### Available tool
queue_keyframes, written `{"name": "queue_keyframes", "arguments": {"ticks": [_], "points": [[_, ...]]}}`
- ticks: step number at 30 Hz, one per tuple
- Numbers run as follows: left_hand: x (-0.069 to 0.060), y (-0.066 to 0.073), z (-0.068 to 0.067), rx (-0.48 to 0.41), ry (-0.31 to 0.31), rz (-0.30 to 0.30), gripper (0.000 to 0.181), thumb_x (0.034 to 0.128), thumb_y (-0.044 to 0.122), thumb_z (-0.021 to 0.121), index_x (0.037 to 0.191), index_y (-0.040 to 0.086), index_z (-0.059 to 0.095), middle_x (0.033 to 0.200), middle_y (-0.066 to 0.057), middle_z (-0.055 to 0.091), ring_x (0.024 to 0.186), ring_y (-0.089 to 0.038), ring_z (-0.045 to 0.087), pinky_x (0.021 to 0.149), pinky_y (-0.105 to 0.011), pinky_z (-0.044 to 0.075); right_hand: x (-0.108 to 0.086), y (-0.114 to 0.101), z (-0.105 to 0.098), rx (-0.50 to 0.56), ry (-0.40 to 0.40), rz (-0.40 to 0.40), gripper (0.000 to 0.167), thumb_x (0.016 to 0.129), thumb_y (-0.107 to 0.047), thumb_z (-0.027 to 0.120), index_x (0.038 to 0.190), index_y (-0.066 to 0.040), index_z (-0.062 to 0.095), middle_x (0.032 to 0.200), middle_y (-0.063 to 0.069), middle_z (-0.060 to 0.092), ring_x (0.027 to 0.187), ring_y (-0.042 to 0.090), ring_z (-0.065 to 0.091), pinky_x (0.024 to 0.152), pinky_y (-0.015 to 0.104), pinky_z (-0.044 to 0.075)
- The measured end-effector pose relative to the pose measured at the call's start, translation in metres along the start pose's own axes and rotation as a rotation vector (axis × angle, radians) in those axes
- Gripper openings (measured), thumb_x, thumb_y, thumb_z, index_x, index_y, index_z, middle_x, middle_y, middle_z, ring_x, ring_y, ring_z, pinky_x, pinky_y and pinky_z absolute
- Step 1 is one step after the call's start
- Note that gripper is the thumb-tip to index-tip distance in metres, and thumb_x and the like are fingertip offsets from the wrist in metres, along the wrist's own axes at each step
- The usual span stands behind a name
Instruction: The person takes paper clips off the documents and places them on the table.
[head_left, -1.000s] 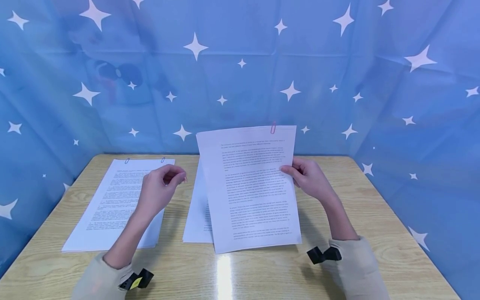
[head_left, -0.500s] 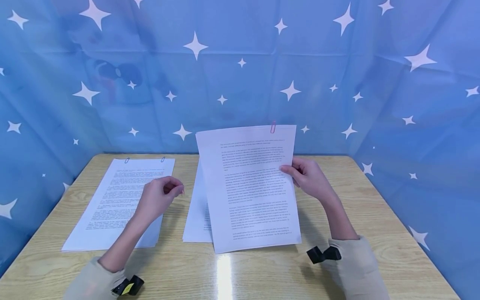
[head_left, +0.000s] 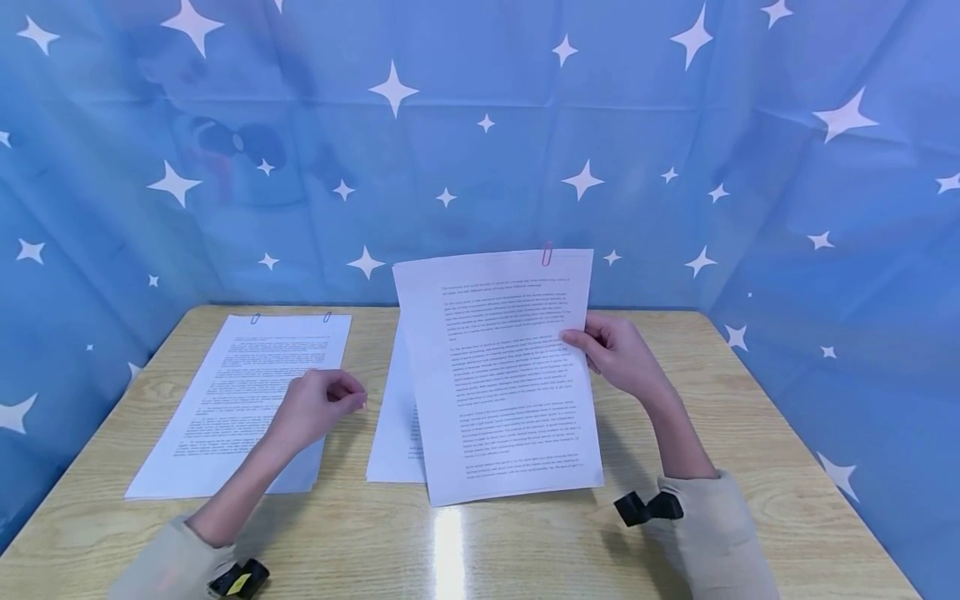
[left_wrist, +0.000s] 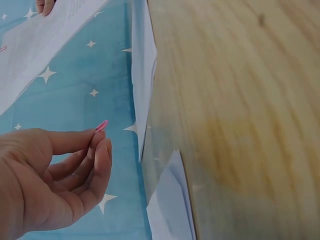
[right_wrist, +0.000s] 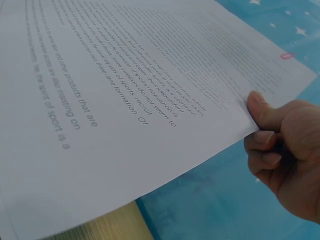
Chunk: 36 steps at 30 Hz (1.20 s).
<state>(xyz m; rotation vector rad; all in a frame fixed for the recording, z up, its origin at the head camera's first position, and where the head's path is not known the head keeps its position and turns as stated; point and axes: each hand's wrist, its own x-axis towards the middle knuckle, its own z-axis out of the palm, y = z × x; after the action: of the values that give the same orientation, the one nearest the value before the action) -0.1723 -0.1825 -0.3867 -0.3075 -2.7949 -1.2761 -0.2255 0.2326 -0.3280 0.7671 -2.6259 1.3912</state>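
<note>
My right hand [head_left: 622, 354] pinches the right edge of printed sheets [head_left: 517, 375], holding them upright above the table. A pink paper clip [head_left: 547, 254] sits on their top edge toward the right; the right wrist view shows this clip [right_wrist: 287, 56] too. Between thumb and fingertips my left hand [head_left: 318, 408] pinches another pink paper clip [left_wrist: 101, 126], clearest in the left wrist view. That hand is in front of the left paper stack [head_left: 225, 400], apart from the held sheets. How many sheets the right hand holds cannot be told.
Two blue paper clips, one a left clip [head_left: 256, 318] and one a right clip [head_left: 327, 317], are on the left stack's top edge. More printed paper [head_left: 393, 425] lies behind the held sheets, partly hidden. A blue star-patterned curtain [head_left: 480, 150] hangs beyond the wooden table [head_left: 360, 542].
My left hand has moved down and slightly left, toward me, still pinching the pink paper clip. The right hand and its sheets have stayed in place.
</note>
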Motion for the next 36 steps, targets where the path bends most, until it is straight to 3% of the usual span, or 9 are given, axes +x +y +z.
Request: {"name": "queue_keyframes", "arguments": {"ticks": [18,28,36], "points": [[-0.008,-0.013,0.006,-0.01,-0.167,-0.098,0.005,0.0897,0.008,0.074,0.087,0.004,0.072,0.074,-0.001,0.069,0.068,-0.017,0.063,0.06,-0.03,0.048,0.0,0.0,-0.001,-0.005,-0.004,-0.003,0.024,0.103,-0.01,0.058,0.124,-0.001,0.067,0.068,0.009,0.059,0.043,0.015,0.035,0.043,0.024,0.025],[-0.012,-0.014,0.011,0.008,-0.16,-0.146,0.005,0.0894,0.006,0.072,0.084,0.004,0.072,0.07,0.001,0.069,0.065,-0.016,0.065,0.058,-0.029,0.05,0.0,0.001,0.0,-0.005,-0.003,0.006,0.023,0.102,-0.01,0.06,0.122,0.0,0.068,0.063,0.009,0.055,0.043,0.015,0.035,0.043,0.024,0.025],[-0.016,-0.015,0.01,-0.011,-0.157,-0.149,0.007,0.0879,0.006,0.075,0.086,0.0,0.071,0.072,-0.001,0.068,0.064,-0.016,0.066,0.059,-0.03,0.053,-0.001,0.0,0.001,0.002,-0.003,0.011,0.023,0.102,-0.01,0.06,0.122,0.0,0.069,0.062,0.013,0.052,0.043,0.015,0.035,0.043,0.024,0.024]]}}
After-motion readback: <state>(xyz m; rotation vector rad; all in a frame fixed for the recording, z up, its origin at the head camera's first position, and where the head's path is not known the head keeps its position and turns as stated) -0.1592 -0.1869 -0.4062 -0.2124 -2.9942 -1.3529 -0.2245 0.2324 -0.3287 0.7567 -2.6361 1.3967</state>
